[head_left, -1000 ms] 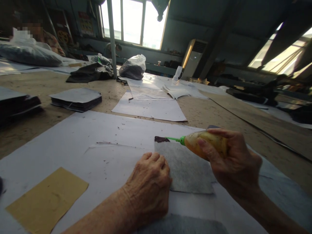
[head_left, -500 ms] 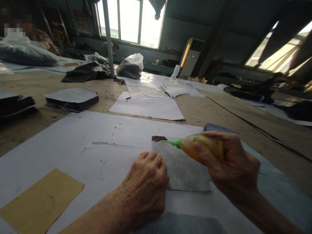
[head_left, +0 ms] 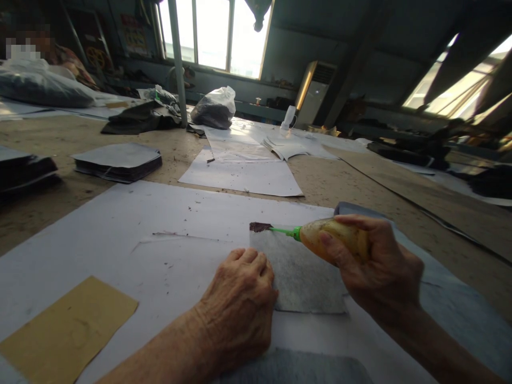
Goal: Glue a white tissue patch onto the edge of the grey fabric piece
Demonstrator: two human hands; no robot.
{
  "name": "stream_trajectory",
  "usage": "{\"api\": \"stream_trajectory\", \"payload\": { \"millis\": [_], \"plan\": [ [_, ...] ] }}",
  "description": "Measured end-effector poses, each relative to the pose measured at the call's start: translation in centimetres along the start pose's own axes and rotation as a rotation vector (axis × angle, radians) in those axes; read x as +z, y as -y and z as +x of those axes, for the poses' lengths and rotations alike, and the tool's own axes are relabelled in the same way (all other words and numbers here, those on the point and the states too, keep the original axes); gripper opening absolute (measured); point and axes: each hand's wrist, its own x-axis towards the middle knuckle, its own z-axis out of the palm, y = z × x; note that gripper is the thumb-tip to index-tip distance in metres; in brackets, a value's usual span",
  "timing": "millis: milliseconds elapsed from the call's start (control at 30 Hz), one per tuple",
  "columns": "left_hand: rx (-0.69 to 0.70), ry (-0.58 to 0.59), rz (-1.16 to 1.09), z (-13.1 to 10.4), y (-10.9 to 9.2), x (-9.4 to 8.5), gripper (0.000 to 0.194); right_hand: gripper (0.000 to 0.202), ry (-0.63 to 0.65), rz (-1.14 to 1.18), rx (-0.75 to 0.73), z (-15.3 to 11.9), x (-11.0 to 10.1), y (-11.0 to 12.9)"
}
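Note:
My right hand (head_left: 384,266) is wrapped round a yellowish squeeze bottle (head_left: 332,240) with a thin green nozzle. The nozzle tip meets the right end of a dark brown, wet-looking strip (head_left: 260,227) at the far left corner of a grey sheet (head_left: 308,282). That sheet lies flat on a large white sheet of paper (head_left: 168,298). With its fingers curled together, my left hand (head_left: 244,298) presses down along the grey sheet's left edge; its fingertips are hidden beneath the hand.
A tan card (head_left: 72,330) lies at the front left. Stacks of dark pieces (head_left: 118,162) stand at the left, beyond the white paper. Further back are a plastic bag (head_left: 215,109) and an upright pole (head_left: 178,64). Another grey piece (head_left: 296,368) lies at the near edge.
My right hand has shifted the bottle slightly right, its nozzle moving along the dark strip. The strip's right part looks more spread. My left hand stays in place.

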Motion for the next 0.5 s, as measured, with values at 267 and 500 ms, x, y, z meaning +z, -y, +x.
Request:
{"api": "stream_trajectory", "payload": {
  "millis": [267, 500],
  "plan": [
    [0.010, -0.013, 0.018, 0.0, 0.1, 0.1, 0.018, 0.034, -0.005, -0.021, -0.016, 0.1, -0.2, 0.1],
    [0.010, -0.002, 0.025, -0.1, -0.1, -0.1, 0.017, 0.035, -0.003, 0.027, 0.000, 0.4, 1.1, 0.6]
  ]
}}
